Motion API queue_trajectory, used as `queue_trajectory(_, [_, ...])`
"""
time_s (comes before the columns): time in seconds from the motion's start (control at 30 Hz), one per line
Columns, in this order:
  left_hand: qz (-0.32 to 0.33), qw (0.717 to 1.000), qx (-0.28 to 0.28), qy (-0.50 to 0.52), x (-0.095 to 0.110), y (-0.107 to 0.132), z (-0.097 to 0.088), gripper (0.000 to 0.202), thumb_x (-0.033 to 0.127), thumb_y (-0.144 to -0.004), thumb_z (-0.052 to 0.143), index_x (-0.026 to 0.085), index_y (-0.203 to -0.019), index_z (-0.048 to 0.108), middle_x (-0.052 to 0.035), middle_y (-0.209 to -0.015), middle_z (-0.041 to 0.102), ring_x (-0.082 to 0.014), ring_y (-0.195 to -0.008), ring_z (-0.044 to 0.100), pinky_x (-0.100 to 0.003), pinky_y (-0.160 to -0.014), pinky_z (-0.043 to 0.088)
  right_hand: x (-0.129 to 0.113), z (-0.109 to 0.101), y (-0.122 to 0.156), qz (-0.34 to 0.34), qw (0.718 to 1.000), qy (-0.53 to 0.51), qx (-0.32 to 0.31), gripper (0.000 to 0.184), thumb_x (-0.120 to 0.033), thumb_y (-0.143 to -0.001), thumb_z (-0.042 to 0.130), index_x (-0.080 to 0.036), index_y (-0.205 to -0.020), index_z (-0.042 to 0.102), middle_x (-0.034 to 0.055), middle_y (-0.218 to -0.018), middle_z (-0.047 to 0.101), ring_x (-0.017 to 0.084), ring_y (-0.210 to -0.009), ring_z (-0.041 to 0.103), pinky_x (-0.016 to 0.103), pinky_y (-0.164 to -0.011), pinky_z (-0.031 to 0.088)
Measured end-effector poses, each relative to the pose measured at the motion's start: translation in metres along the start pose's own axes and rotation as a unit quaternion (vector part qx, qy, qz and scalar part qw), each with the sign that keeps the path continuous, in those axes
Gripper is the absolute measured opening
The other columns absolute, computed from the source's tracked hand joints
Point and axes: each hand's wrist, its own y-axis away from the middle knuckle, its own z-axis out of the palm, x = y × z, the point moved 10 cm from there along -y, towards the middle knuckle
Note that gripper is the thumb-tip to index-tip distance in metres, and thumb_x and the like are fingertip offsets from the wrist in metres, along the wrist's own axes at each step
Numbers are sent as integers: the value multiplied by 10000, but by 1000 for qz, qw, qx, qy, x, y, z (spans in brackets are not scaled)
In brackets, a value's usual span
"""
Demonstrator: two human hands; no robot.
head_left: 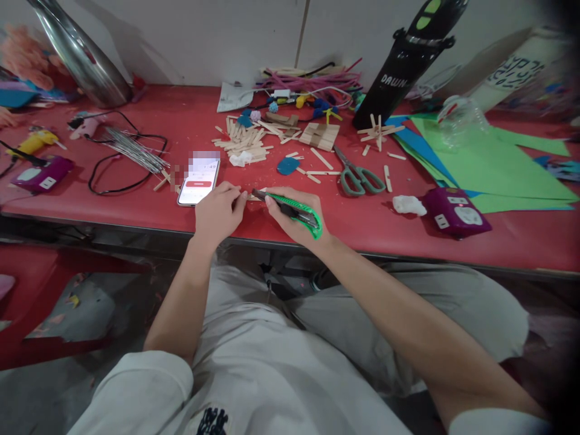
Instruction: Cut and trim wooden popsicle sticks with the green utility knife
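Note:
My right hand (296,217) is wrapped round a green utility knife (296,211), its dark tip pointing left toward my other hand. Near the table's front edge, my left hand (218,212) is closed, thumb and fingertips pinching the end of a pale wooden craft stick (256,197). The stick lies low between both hands and is partly covered by the knife and fingers. Just behind my left hand rests a lit phone (199,181). Farther back is a pile of craft sticks (244,142), with scissors (357,175) to the right of my right hand.
Purple power blocks (457,212) (43,174) stand at both sides. A yellow glue gun (38,142), metal wires (136,150) and a black cable are at left. A steel bottle (86,57), black bottle (403,66) and green paper sheets (507,163) line the back and right.

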Motion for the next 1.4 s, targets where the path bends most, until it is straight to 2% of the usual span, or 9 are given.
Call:
queue_trajectory(0.4, [5,1000,2,-3,1,0,-1,371,385,-1031,421,196,-956,731,-65,-1140,733,-218,-987,694,-328,-690,480,-5,0,1,-28,1000,0,6,134,-282,-928,638,-193,-956,733,53,-892,790,169,-769,740,278,-766,605])
queue_trajectory(0.93, [-6,1000,-5,3,0,0,0,354,389,-1024,427,215,-976,731,-64,-1142,729,-227,-1002,688,-337,-696,482,-4,2,0,-17,1000,12,-12,176,-340,-945,612,-209,-962,728,50,-891,784,175,-769,732,297,-771,604])
queue_trajectory(1.1, [-6,1000,-1,0,1,0,-1,361,388,-1026,425,204,-971,731,-61,-1148,734,-227,-1002,694,-330,-690,479,-6,1,1,-25,1000,-4,-5,148,-306,-936,625,-199,-961,725,53,-880,783,170,-759,733,288,-768,604])
queue_trajectory(1.27, [-3,1000,0,3,0,0,0,361,391,-1024,426,213,-969,735,-66,-1133,733,-227,-995,693,-332,-698,486,0,0,1,0,1000,0,0,188,-365,-943,621,-214,-969,729,62,-935,792,192,-829,754,314,-813,615])
queue_trajectory(1.4, [-3,1000,2,2,0,0,0,367,396,-1025,424,211,-969,736,-64,-1131,732,-222,-995,690,-324,-698,483,0,1,0,-7,1000,9,-6,188,-361,-943,620,-211,-957,733,60,-926,796,188,-818,756,306,-799,621])
